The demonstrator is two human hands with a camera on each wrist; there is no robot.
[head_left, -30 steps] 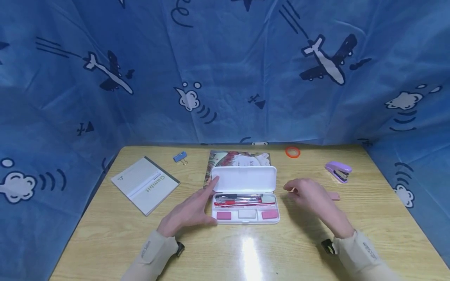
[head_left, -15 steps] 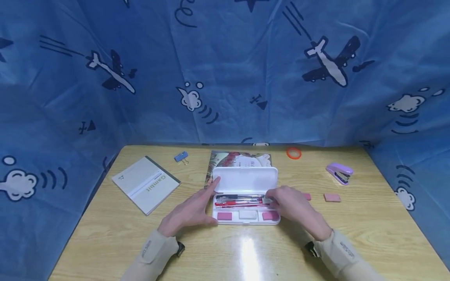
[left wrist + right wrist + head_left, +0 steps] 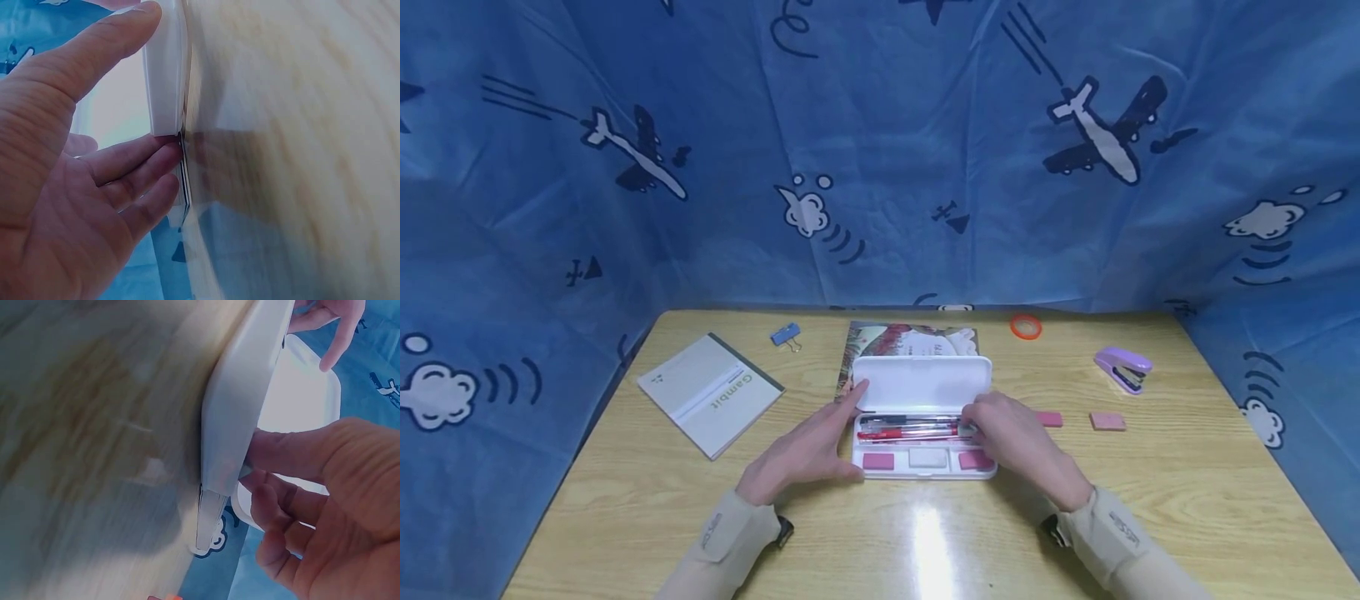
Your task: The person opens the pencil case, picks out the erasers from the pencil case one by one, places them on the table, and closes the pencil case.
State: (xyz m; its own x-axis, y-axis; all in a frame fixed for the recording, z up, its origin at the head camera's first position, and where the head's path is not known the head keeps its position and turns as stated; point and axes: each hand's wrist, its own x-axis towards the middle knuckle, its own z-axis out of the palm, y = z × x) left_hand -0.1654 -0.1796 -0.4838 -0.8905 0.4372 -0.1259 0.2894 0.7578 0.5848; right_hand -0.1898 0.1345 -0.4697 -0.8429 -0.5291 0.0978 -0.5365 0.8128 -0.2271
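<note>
A white pencil case (image 3: 925,476) lies with its lid up at the middle of the table, holding several pens (image 3: 910,432), two pink erasers (image 3: 878,461) and a white one (image 3: 928,457). My left hand (image 3: 805,450) holds the case's left end, its thumb (image 3: 125,31) on the front edge and its index finger along the lid. Over the right end of the case, my right hand (image 3: 1018,437) pinches a small pale piece (image 3: 245,470) between thumb and index finger. Those fingers hide most of the piece, so its kind is unclear.
Behind the case lies a picture-covered book (image 3: 910,337). Right of it are two pink erasers (image 3: 1107,422), a purple stapler (image 3: 1123,369) and an orange ring of tape (image 3: 1026,327). A notebook (image 3: 711,396) and a blue binder clip (image 3: 786,334) lie left.
My right hand has moved left from the bare table into the right end of the case, uncovering the pink erasers on the table. My left hand stays at the case's left end.
</note>
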